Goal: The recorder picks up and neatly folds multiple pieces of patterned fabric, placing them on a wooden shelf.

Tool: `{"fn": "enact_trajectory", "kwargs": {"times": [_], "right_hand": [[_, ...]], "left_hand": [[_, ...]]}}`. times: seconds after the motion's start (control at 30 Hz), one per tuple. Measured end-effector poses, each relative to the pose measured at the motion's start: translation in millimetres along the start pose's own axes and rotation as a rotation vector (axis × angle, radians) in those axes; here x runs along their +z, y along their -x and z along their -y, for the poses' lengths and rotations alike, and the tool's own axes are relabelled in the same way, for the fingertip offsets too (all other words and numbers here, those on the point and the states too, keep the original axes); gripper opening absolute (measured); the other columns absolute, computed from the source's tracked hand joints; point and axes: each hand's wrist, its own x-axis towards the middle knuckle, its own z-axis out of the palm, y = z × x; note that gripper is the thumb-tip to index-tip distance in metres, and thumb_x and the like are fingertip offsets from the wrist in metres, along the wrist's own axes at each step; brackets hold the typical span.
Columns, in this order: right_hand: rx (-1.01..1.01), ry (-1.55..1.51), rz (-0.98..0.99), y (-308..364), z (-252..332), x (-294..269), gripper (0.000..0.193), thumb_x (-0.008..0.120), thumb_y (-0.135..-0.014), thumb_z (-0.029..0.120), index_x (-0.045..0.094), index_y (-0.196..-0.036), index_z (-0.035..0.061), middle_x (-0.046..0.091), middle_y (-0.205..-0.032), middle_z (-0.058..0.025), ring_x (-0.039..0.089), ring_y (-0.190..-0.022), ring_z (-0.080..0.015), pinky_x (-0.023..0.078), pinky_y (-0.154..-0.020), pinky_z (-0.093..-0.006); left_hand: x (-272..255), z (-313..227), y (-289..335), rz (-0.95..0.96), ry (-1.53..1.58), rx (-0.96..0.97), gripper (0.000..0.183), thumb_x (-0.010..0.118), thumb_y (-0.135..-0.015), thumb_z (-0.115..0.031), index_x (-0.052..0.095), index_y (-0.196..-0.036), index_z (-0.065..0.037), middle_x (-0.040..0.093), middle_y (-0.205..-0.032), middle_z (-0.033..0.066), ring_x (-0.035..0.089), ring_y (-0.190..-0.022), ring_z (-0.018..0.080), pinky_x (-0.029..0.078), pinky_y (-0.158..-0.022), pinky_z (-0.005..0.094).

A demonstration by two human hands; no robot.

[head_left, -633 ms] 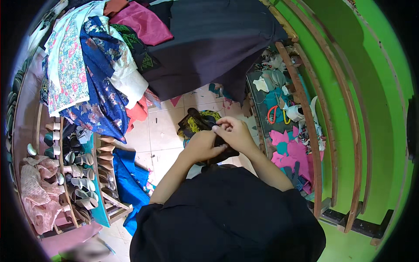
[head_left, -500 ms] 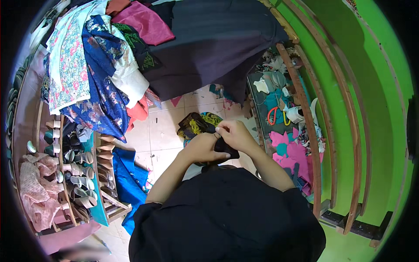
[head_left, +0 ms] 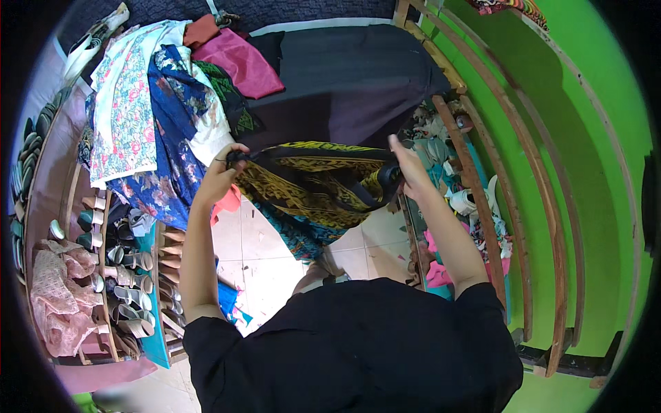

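A yellow-and-black patterned cloth (head_left: 303,189) is stretched out in front of me, with a dark band along its upper edge and a teal part hanging toward the floor. My left hand (head_left: 222,173) is closed on its left end, fingers curled round the dark edge. At the other end, my right hand (head_left: 409,168) grips a bunched dark corner, the thumb pointing up. The cloth sags between the two hands. Whether it is a sewn garment or a loose piece, I cannot tell.
Beyond the cloth stands a table covered in dark fabric (head_left: 344,76), with floral fabrics (head_left: 127,117) piled at its left. Racks of shoes (head_left: 131,296) line the left side. On the right, wooden rails (head_left: 544,179) run before a green wall, beside colourful scraps (head_left: 441,268).
Both hands were close together over the bunched cloth low in front of me. Now they are wide apart and farther forward, and the cloth is spread between them.
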Motion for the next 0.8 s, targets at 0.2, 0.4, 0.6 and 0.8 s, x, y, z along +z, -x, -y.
{"fn": "enact_trajectory", "kwargs": {"times": [0.2, 0.4, 0.6, 0.8], "right_hand": [[-0.539, 1.049, 0.094, -9, 24, -16, 0.017, 0.060, -0.062, 0.000, 0.054, -0.077, -0.0047, 0.059, -0.071, -0.0191, 0.058, -0.065, -0.0304, 0.043, -0.061, -0.0348], [-0.303, 1.382, -0.016, 6, 60, -28, 0.024, 0.050, -0.060, -0.004, 0.054, -0.083, -0.0039, 0.059, -0.066, -0.0224, 0.062, -0.063, -0.0322, 0.046, -0.057, -0.0366], [-0.251, 1.208, 0.353, 39, 90, -36, 0.016, 0.056, -0.057, -0.003, 0.061, -0.072, -0.0050, 0.063, -0.067, -0.0120, 0.061, -0.057, -0.0161, 0.046, -0.053, -0.0280], [-0.355, 1.042, 0.533, 63, 77, -20, 0.024, 0.058, -0.059, -0.005, 0.056, -0.083, -0.0016, 0.059, -0.069, -0.0058, 0.055, -0.065, -0.0098, 0.044, -0.059, -0.0249]], "left_hand": [[-21, -36, -1, -0.118, -0.243, 0.303, 0.021, 0.046, -0.085, 0.005, 0.052, -0.103, -0.004, 0.050, -0.090, 0.0019, 0.046, -0.083, 0.0094, 0.036, -0.075, 0.0203], [-31, -43, 2, -0.156, -0.342, 0.363, 0.020, 0.048, -0.083, 0.006, 0.052, -0.100, -0.001, 0.052, -0.092, 0.0049, 0.049, -0.088, 0.0127, 0.037, -0.081, 0.0224], [-44, -44, 6, -0.222, -0.409, 0.316, 0.020, 0.049, -0.080, 0.007, 0.053, -0.098, 0.000, 0.051, -0.088, 0.0072, 0.049, -0.084, 0.0159, 0.037, -0.078, 0.0230], [-55, -41, 4, -0.366, -0.430, 0.457, 0.023, 0.045, -0.079, 0.010, 0.053, -0.098, 0.000, 0.049, -0.085, 0.0077, 0.049, -0.081, 0.0174, 0.037, -0.076, 0.0229]]}}
